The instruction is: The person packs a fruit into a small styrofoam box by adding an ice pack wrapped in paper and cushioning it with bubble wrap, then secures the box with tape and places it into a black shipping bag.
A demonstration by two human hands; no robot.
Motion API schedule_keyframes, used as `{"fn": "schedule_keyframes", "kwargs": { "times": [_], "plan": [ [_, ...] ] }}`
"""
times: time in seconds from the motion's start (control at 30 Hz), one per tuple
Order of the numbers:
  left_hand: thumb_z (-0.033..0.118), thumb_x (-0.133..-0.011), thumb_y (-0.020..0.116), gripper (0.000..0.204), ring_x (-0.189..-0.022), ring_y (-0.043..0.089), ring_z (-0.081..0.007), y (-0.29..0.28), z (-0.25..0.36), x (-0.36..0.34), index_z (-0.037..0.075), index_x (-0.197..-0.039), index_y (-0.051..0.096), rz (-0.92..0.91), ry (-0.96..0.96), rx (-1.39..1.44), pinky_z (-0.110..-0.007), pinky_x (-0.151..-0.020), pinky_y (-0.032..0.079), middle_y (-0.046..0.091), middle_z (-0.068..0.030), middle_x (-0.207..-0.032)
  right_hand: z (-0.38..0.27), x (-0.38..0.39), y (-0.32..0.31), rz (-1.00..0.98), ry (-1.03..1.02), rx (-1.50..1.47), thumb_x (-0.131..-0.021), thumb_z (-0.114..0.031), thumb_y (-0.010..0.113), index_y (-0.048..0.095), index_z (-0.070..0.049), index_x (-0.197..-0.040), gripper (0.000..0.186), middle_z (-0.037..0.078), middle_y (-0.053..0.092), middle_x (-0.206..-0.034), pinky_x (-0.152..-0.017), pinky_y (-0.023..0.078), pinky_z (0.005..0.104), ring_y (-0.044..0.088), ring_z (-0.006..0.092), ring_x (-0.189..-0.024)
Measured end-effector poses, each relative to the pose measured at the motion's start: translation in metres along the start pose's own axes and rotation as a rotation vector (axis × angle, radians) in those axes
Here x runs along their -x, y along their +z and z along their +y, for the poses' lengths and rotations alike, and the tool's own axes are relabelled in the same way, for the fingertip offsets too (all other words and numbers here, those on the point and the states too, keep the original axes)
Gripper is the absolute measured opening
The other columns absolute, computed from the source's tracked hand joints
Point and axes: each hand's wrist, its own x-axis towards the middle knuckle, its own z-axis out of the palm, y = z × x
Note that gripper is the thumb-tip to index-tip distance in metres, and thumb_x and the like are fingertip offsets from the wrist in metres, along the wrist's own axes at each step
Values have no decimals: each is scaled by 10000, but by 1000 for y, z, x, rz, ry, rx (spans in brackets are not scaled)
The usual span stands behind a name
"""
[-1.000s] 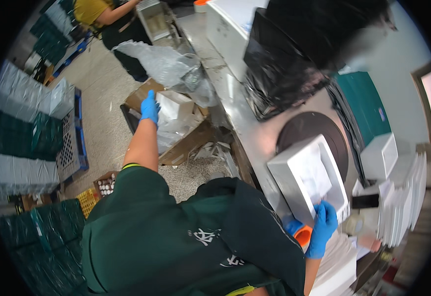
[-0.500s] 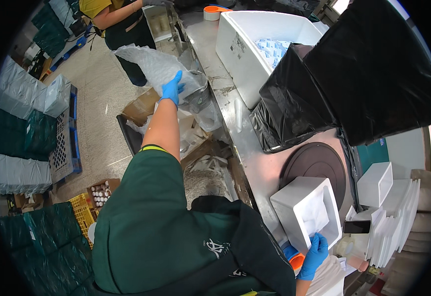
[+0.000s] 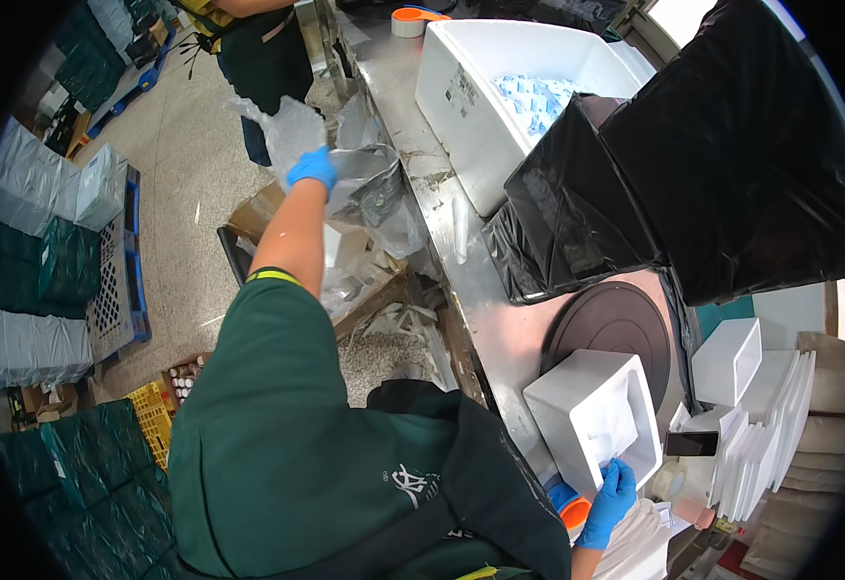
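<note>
My left hand (image 3: 312, 170), in a blue glove, reaches out over the waste bin and is closed on a crumpled sheet of clear bubble wrap (image 3: 294, 130). Part of the sheet stands up beyond my fingers. On the metal table's near end, a small white foam box (image 3: 577, 391) lies tilted with its opening to the right. White sheet material (image 3: 613, 425) is inside it. My gloved right hand (image 3: 610, 503) grips the lower rim of this box, fingers together; whether they also pinch the white material is hard to see.
A bin with cardboard and plastic scraps (image 3: 350, 280) stands left of the metal table (image 3: 461, 319). A large foam box (image 3: 471, 126) of ice packs, a black-wrapped box (image 3: 577, 213) and a dark round lid (image 3: 626, 333) occupy the table. A co-worker (image 3: 263, 58) stands beyond the bin.
My left hand has moved a little left and closed on the bubble wrap, which is now more bunched. The co-worker has shifted. My right hand stays at the foam box's rim.
</note>
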Motion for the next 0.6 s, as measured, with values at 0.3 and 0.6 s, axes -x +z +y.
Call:
{"fn": "schedule_keyframes", "kwargs": {
  "times": [0.3,0.6],
  "plan": [
    [244,-811,608,313,-1052,545,-364,2,-101,80,75,-1073,608,320,-508,-166,-444,-850,486,559,-191,-1154,5,-2,-2,-4,-33,4,-922,-81,543,631,26,-959,143,37,598,-734,-636,443,238,533,94,-676],
    [194,-928,499,286,-903,619,-246,-16,-47,94,73,-1167,597,649,562,-139,-390,-816,510,626,-106,-1090,-42,-6,-12,53,-381,35,-887,-20,585,624,33,-1024,152,81,635,-919,-772,476,266,585,136,-838]
  ]
}}
